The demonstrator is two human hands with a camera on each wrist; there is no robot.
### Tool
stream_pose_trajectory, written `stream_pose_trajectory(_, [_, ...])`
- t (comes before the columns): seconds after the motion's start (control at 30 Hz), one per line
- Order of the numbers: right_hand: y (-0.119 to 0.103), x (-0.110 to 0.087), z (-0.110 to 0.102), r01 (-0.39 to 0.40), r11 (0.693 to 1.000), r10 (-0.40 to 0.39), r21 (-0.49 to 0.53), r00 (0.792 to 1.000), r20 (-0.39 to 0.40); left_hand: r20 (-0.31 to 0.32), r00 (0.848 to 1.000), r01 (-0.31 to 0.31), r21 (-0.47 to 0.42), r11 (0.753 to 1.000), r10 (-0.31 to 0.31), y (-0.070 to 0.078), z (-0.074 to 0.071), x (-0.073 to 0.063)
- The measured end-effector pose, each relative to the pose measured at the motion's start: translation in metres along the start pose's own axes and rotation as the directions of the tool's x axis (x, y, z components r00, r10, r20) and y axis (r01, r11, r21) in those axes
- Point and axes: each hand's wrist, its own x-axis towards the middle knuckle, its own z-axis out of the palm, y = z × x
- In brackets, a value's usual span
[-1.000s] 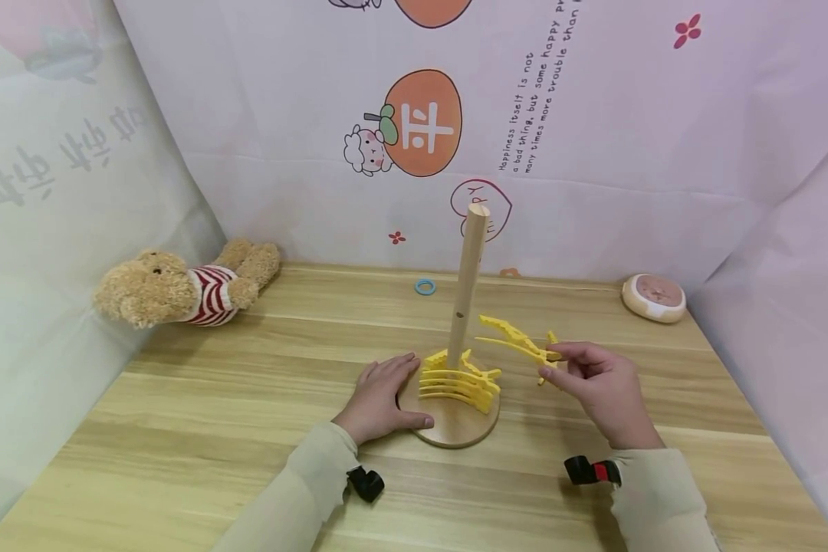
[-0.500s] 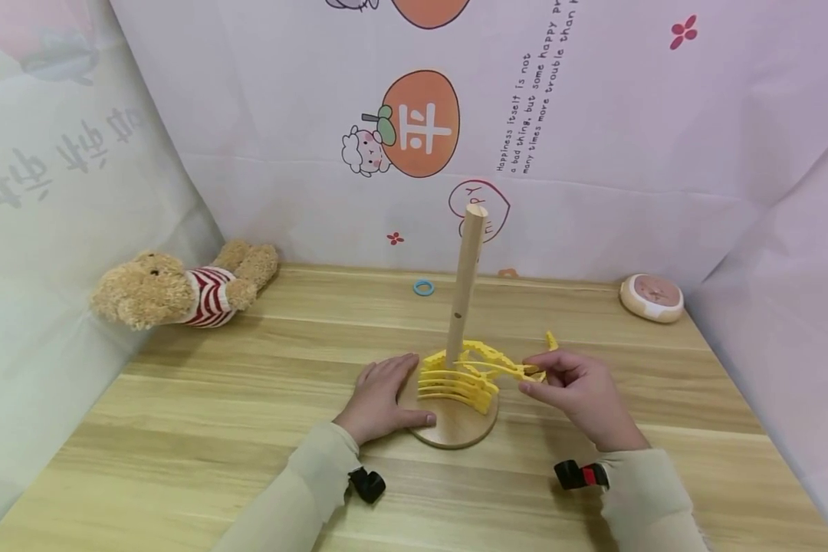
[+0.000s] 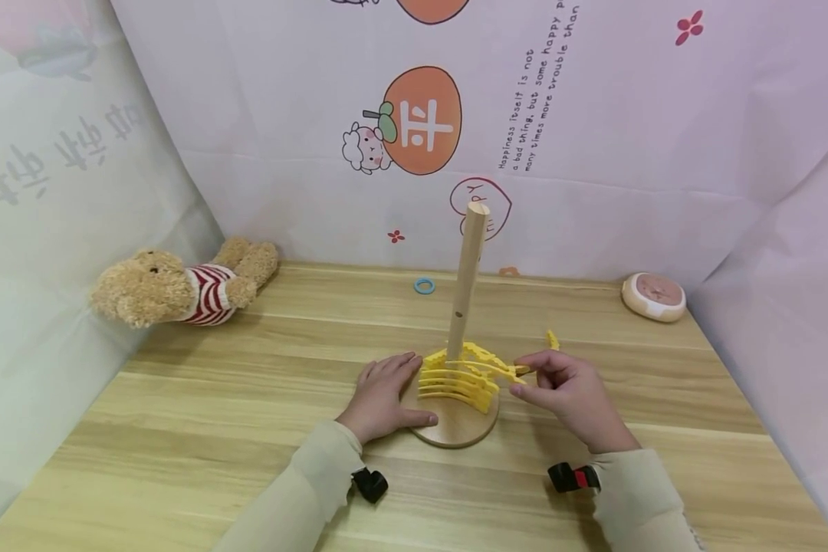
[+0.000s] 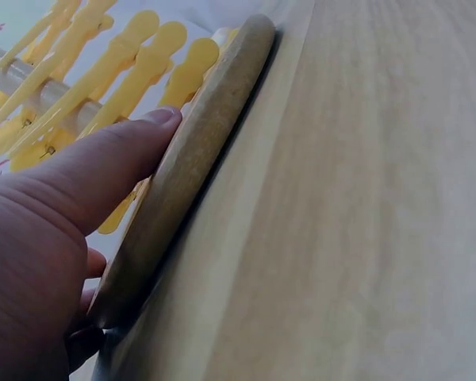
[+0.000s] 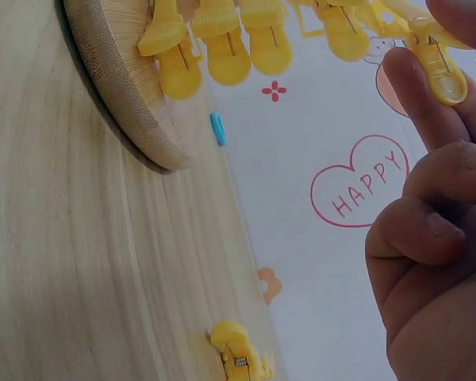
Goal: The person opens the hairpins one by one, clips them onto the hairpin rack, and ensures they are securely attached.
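Observation:
A wooden stand, with a round base point(image 3: 455, 426) and an upright pole point(image 3: 466, 284), is on the table. Several yellow alligator hair clips point(image 3: 455, 388) are stacked around the pole's lower part. My left hand point(image 3: 379, 402) holds the base's left rim, its thumb point(image 4: 119, 159) lying on the upper face. With thumb and fingertips my right hand point(image 3: 573, 395) pinches the handle end of another yellow hair clip point(image 5: 440, 71). That clip's long prongs reach to the pole just above the stack. Beyond the right hand a loose yellow clip point(image 5: 238, 353) lies on the table, partly hidden in the head view.
A blue ring point(image 3: 424, 286) lies near the table's back edge. At the back left a teddy bear point(image 3: 179, 287) in a striped top lies on its side. A rounded beige-and-pink object point(image 3: 654, 297) sits at the back right. Printed cloth point(image 3: 283, 115) hangs around the table.
My right hand has moved left and slightly down, bringing its clip from beside the pole to the pole above the stacked clips. My left hand stays on the base.

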Motion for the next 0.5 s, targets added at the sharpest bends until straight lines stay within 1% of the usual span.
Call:
stream_pose_trajectory(0.17, [-0.001, 0.001, 0.004, 0.007, 1.0, -0.007, -0.008, 1.0, -0.012, 0.007, 1.0, 0.008, 0.016, 1.0, -0.008, -0.001, 0.002, 0.002])
stream_pose_trajectory(0.3, [-0.001, 0.002, 0.009, 0.024, 1.0, -0.024, 0.008, 1.0, -0.015, 0.008, 1.0, 0.009, 0.004, 1.0, -0.009, 0.0, 0.002, 0.002])
stream_pose_trajectory(0.4, [-0.002, 0.001, 0.011, 0.024, 0.999, -0.023, 0.021, 0.999, -0.024, 0.011, 1.0, 0.013, -0.001, 1.0, -0.013, 0.001, 0.002, 0.002])
stream_pose_trajectory(0.5, [-0.003, 0.001, 0.012, 0.019, 1.0, -0.019, 0.013, 0.999, -0.036, 0.008, 1.0, 0.015, -0.006, 1.0, -0.015, 0.003, 0.0, 0.001])
